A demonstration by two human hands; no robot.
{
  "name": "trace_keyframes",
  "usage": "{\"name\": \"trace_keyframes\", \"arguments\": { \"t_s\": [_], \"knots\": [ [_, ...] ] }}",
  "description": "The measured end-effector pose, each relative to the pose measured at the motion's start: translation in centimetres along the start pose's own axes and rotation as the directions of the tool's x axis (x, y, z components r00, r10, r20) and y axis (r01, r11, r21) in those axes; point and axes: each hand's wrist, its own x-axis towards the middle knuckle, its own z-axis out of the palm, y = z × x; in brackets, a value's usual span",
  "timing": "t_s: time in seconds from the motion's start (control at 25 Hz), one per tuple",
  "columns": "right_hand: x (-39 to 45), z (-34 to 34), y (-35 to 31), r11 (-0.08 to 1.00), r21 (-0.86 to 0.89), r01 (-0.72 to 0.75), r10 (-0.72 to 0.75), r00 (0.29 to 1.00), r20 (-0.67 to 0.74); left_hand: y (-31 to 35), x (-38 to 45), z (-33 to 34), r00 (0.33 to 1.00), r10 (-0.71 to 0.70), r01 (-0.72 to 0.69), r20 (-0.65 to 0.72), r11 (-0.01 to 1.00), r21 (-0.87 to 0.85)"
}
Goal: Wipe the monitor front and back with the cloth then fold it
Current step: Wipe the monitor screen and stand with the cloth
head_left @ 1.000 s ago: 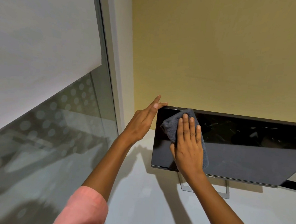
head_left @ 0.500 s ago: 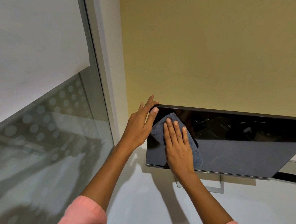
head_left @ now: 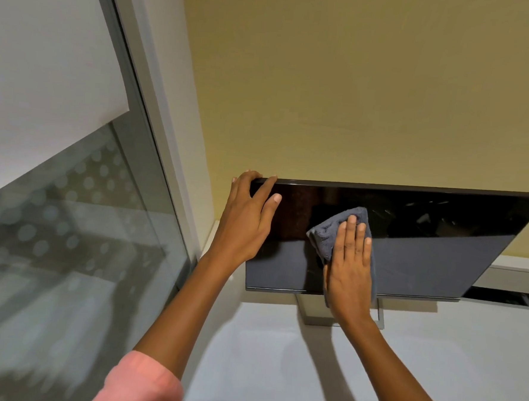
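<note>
1. Since a moment ago the right hand (head_left: 350, 267) has slid the cloth (head_left: 332, 235) rightwards across the screen, away from the top left corner, and the left hand (head_left: 246, 221) has wrapped further over that corner.
2. There is one monitor (head_left: 424, 247), standing on the white desk (head_left: 278, 356) near its back edge, close to the yellow wall (head_left: 356, 97). Its long axis runs left to right along that wall and its dark glossy screen faces the person.
3. The left hand grips the monitor's top left corner: its fingers curl over the top edge while the thumb lies on the front of the screen.
4. The right hand lies flat, fingers straight and together and pointing up, pressing the cloth against the left half of the screen.
5. There is one cloth, grey and bunched, showing above and to either side of the right hand; its lower part hangs down past the monitor's bottom edge.
6. The two hands are apart, with a strip of bare screen between them.
7. One metal stand (head_left: 380, 319) shows beneath the monitor, mostly hidden behind the right wrist.
8. Both forearms are bare; two pink sleeves (head_left: 140, 385) show at the bottom.
9. To the left of the desk stands a glass panel (head_left: 68, 250) with a frosted dot pattern.
</note>
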Motion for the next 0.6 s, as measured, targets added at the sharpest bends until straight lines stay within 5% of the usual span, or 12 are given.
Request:
{"name": "trace_keyframes", "arguments": {
  "t_s": [0.28, 0.6],
  "knots": [
    [0.8, 0.2, -1.4, 0.969, -0.053, 0.242, -0.241, 0.97, 0.019, 0.2, 0.7, 0.8, 1.0, -0.011, 0.013, -0.009, 0.988, 0.154],
    [4.2, -3.3, 2.3, 0.997, -0.002, 0.074, -0.074, 0.992, -0.102, 1.8, 1.0, 1.9, 0.997, 0.025, -0.014, -0.069, 0.989, 0.15]
  ]
}}
